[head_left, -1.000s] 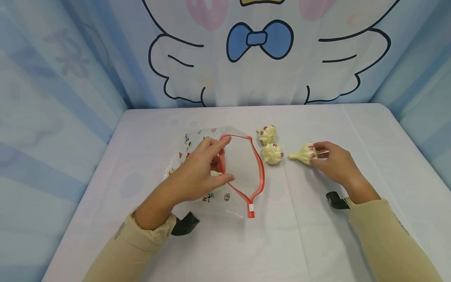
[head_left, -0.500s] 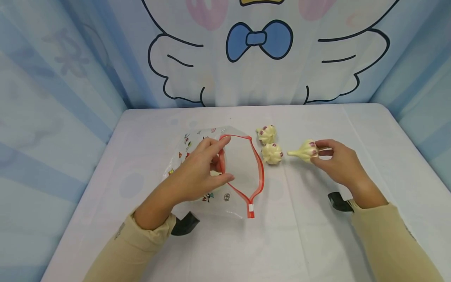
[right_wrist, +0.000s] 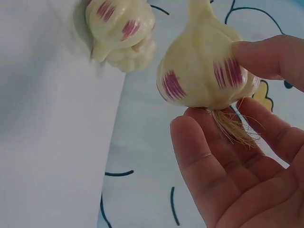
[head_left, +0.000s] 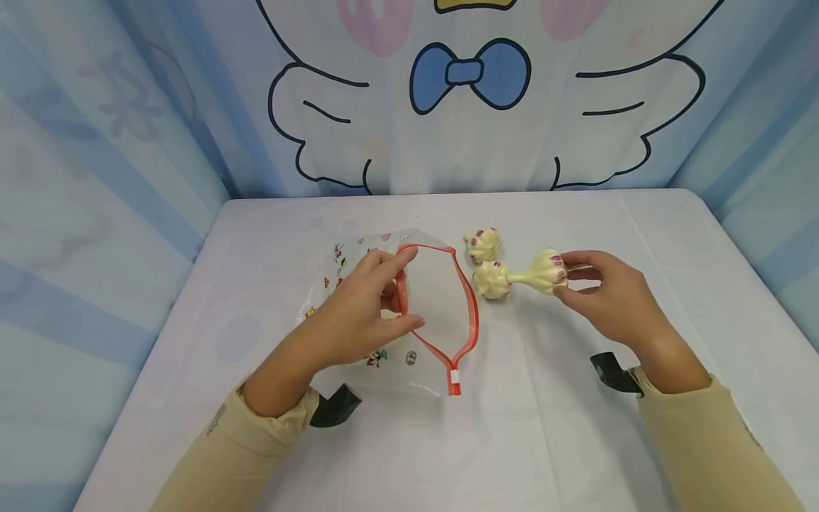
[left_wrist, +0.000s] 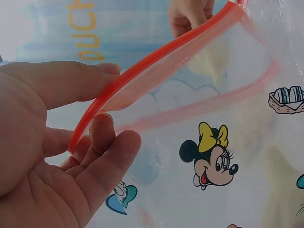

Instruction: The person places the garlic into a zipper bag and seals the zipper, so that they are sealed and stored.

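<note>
My left hand [head_left: 367, 309] holds the red zip edge of a clear plastic zip bag [head_left: 416, 373] printed with cartoon figures. In the left wrist view, the thumb lies on one side of the red zip strip [left_wrist: 147, 61] and the fingers on the other; the bag's mouth gapes toward the right. My right hand [head_left: 608, 295] pinches a cream garlic bulb [head_left: 544, 274] with purple streaks near its root end, stem pointing left. Root hairs [right_wrist: 232, 128] trail below it in the right wrist view. Pale yellow shapes [left_wrist: 280, 190] show blurred through the plastic.
Two more garlic bulbs lie just right of the bag's mouth, a nearer bulb [head_left: 491, 280] and a farther bulb [head_left: 483, 244]. A white cloth covers the table [head_left: 486, 455]. Behind it hangs a curtain [head_left: 473, 149] with a blue bow print.
My right hand has raised the garlic bulb a little and carried it left, so its stem now overlaps the nearer loose bulb. The left hand and bag stay put.
</note>
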Tool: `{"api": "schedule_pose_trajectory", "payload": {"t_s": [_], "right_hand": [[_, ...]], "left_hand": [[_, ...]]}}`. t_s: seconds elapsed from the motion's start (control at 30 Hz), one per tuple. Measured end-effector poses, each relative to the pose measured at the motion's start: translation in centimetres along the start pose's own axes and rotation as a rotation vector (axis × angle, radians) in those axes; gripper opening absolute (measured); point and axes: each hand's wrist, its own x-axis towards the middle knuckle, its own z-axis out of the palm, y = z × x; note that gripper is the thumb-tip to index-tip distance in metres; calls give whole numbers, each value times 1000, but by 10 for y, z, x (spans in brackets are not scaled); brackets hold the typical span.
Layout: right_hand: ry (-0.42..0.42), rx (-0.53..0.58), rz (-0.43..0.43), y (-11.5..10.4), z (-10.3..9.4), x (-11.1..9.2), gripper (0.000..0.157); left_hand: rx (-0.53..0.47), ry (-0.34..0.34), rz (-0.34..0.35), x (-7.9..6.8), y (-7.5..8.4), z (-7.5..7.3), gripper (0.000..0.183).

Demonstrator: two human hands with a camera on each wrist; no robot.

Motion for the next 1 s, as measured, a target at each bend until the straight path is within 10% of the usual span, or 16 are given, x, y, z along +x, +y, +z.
{"api": "schedule_pose_trajectory", "payload": {"t_s": [0.4,1.0], "right_hand": [[-13,37,-254,-35,10,-17,44],[-192,150,-352,-52,45,-15,38]], "left_hand": [[8,1,16,0,-1,0,87],[48,-4,8,1,-1,-2,87]]}}
